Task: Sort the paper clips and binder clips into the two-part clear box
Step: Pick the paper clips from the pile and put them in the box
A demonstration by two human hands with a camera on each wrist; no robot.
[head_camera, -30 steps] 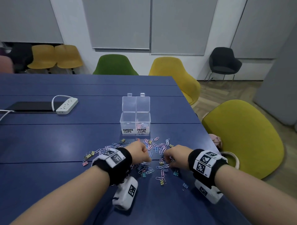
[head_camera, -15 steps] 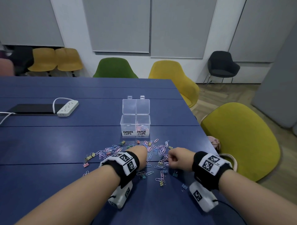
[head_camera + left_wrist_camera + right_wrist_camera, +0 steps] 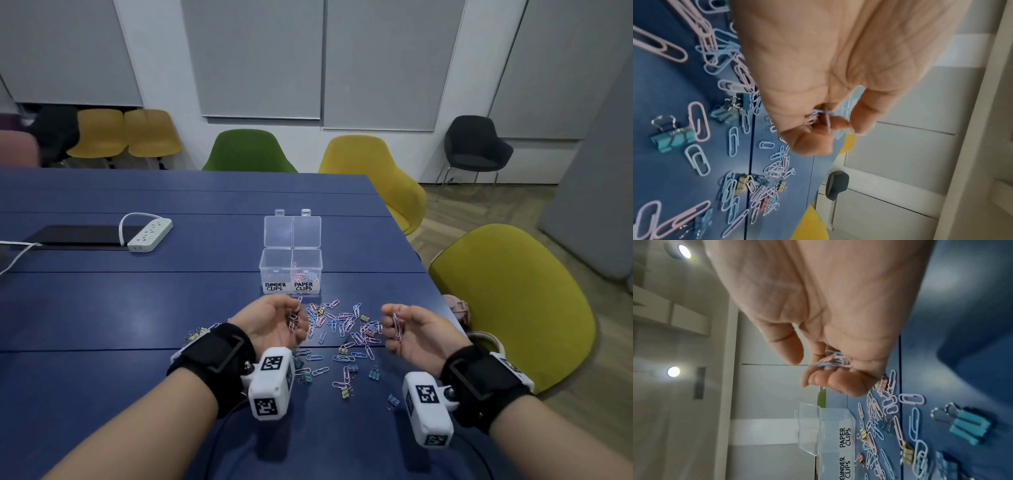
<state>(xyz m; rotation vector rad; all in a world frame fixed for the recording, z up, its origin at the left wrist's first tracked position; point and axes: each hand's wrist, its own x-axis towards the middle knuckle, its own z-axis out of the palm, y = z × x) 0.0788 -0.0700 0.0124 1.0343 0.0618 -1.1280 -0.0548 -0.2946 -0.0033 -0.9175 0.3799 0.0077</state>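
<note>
The clear two-part box (image 3: 291, 271) stands open on the blue table (image 3: 102, 308), labelled BINDER CLIPS left and PAPER CLIPS right; several paper clips lie in the right part (image 3: 306, 275). A scatter of pastel paper clips (image 3: 342, 325) and small binder clips (image 3: 374, 372) lies in front of it. My left hand (image 3: 274, 325) is lifted, palm turned up, fingers curled round a bunch of paper clips (image 3: 816, 117). My right hand (image 3: 411, 330) is also raised, palm turned inward, gripping several paper clips (image 3: 833, 361). Both hover just short of the box (image 3: 826, 431).
A white power strip (image 3: 150, 235) and a dark flat device (image 3: 75, 234) lie at the far left. Chairs ring the table: green (image 3: 248, 150), yellow (image 3: 373, 171), and a lime one (image 3: 513, 301) close beside the right table edge.
Both hands were palm-down on the clip pile; they have lifted off the table and turned over, each now holding a bunch of paper clips.
</note>
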